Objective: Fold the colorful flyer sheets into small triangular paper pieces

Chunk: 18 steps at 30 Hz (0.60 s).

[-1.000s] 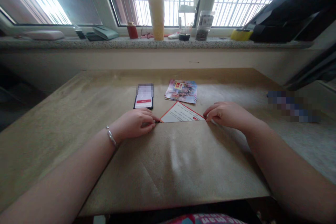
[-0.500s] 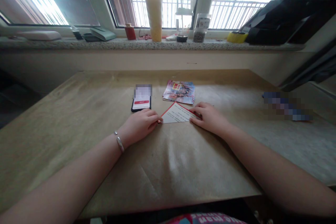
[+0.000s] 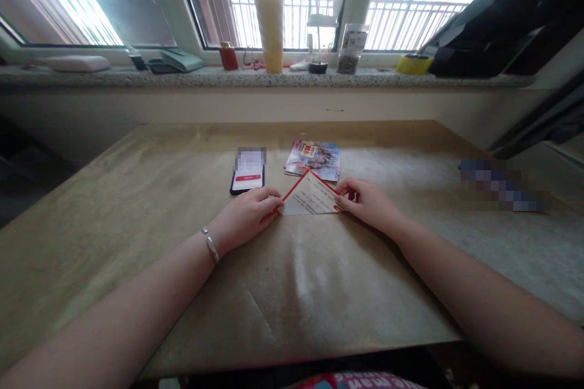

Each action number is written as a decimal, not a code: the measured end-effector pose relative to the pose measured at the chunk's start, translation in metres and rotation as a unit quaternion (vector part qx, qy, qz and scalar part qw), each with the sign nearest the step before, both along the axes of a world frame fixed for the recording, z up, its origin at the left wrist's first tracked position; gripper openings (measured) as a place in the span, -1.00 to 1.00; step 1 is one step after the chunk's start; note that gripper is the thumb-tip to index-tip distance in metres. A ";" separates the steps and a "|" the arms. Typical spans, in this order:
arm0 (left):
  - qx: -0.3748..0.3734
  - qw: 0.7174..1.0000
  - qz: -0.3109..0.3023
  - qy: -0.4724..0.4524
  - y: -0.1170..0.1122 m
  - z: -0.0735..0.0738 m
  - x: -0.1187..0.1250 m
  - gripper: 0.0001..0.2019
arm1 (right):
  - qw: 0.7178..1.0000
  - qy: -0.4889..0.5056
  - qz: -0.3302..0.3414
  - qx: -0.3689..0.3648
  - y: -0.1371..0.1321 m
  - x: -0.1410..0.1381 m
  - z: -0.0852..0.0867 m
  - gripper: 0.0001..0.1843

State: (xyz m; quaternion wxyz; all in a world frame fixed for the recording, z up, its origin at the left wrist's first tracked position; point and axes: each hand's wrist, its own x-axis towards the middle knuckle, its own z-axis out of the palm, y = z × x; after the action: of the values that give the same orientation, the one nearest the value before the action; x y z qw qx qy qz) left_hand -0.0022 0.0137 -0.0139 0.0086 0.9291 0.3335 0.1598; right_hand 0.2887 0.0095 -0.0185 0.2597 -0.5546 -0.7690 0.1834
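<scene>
A white printed leaflet with a red border (image 3: 310, 197) lies on the brown paper-covered table (image 3: 137, 194), folded into a triangle. My left hand (image 3: 249, 216), a silver bracelet on its wrist, presses its curled fingertips on the leaflet's left corner. My right hand (image 3: 365, 202) pinches the leaflet's right corner, its fingers closed on the edge. Just behind the leaflet lie a phone (image 3: 248, 177) with a lit screen and a stack of colourful flyers (image 3: 314, 159).
A large sheet of brown paper (image 3: 310, 292) lies under my arms at the near edge. On the granite window sill (image 3: 137, 76) stand a tall drink cup (image 3: 270, 24), a red jar (image 3: 227, 56), a glass jar (image 3: 349, 48), a yellow tape roll (image 3: 413, 64) and black trays (image 3: 493, 36).
My right hand slid left along the leaflet and folded its right side inward, turning the wide flat shape into a narrower triangle. My left hand stayed on the left corner.
</scene>
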 end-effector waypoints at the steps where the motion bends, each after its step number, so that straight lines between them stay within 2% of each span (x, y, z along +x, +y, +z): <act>1: -0.001 1.000 0.005 -0.009 0.000 -0.001 0.000 -0.81 | 1.000 0.009 0.000 -0.003 0.000 0.001 0.000 -0.89; 4: 0.013 0.998 0.030 -0.046 0.000 -0.002 -0.001 -0.79 | 1.000 0.024 -0.014 0.000 -0.001 0.001 -0.001 -0.90; 9: 0.086 0.989 0.078 -0.091 -0.003 -0.002 0.000 -0.64 | 0.999 0.030 -0.010 0.044 -0.005 -0.003 0.000 -0.93; 13: 0.096 0.987 0.080 -0.096 -0.004 -0.001 0.001 -0.52 | 0.994 0.000 0.075 0.074 -0.007 -0.007 0.003 -0.95; 16: 0.076 0.992 0.056 -0.080 -0.004 0.000 0.003 -0.49 | 0.979 -0.018 0.169 0.108 -0.007 -0.008 0.005 -0.90; 18: 0.065 0.995 0.036 -0.070 -0.005 0.002 0.004 -0.50 | 0.971 -0.022 0.206 0.119 -0.007 -0.009 0.006 -0.90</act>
State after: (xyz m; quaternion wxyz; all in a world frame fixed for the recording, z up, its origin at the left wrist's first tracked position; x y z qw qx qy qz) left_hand 0.0014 0.0091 -0.0120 -0.0338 0.9018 0.3540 0.2458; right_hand 0.2797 0.0024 -0.0125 0.2635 -0.3533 -0.8885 0.1277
